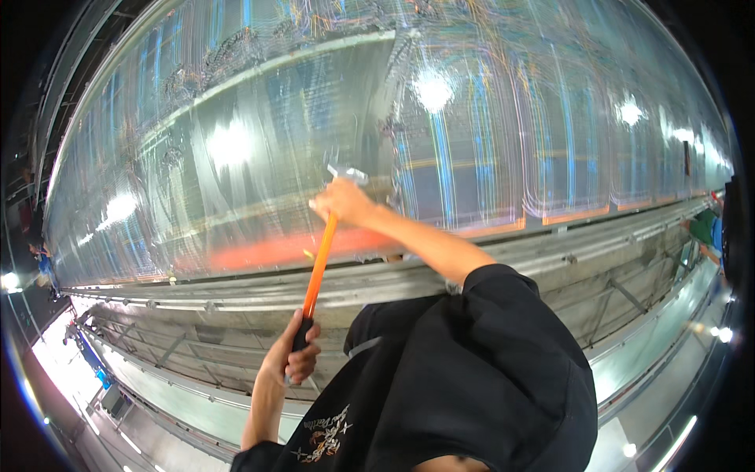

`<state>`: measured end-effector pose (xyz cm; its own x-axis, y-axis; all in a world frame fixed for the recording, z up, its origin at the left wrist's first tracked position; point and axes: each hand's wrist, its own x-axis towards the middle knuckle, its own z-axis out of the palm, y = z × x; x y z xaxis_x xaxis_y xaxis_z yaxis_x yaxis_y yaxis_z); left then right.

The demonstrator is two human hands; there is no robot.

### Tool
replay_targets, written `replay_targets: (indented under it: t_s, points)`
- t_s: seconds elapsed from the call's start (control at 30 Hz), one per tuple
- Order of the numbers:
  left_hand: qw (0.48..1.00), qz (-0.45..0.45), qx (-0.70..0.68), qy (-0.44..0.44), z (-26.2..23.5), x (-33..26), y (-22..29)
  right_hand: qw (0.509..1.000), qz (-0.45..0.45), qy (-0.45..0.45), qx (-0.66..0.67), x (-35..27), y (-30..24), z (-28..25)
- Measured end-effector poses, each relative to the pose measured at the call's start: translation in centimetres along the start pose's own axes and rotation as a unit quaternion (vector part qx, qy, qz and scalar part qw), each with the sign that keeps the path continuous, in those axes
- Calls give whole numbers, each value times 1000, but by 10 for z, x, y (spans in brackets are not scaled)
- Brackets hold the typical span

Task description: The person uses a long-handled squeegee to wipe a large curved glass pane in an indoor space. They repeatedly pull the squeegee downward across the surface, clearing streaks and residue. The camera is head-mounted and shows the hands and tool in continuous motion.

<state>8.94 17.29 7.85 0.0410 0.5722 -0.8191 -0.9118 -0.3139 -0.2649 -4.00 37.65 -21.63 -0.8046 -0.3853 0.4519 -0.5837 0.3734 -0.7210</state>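
Both my hands are on a long orange-handled tool (pixel 318 271), slanted across the front edge of a wide, glossy work surface (pixel 267 181). My left hand (pixel 291 358) wraps round the black grip at the tool's lower end, in front of my body. Further up, my right hand (pixel 346 206) closes round the handle just below a pale metallic head (pixel 350 173). The head is over the surface and smeared by motion, so its exact shape and whether it touches cannot be told. Beneath the sheen run many thin blue, orange and yellow lines, like wires.
A metal rail (pixel 377 279) borders the work surface between it and me. Behind it lie frame bars (pixel 165 346) and another pale long surface (pixel 197 405). At the far right edge stands another person (pixel 704 232). Bright lamp reflections (pixel 432 90) hide parts of the surface.
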Motion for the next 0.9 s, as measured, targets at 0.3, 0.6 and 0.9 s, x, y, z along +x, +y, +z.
replay_targets:
  t_s: [0.3, 0.6, 0.9]
  points:
    - [960, -79, 111, 243, -81, -4, -143, 996, 85, 16, -20, -171, -128, 6]
    - [987, -90, 94, 96, 41, 13, -47, 999, 33, 27, 12, -81, -30, -41]
    - [967, -150, 140, 151, 192, 26, 157, 984, 55, 166, -46, 56, 117, -103]
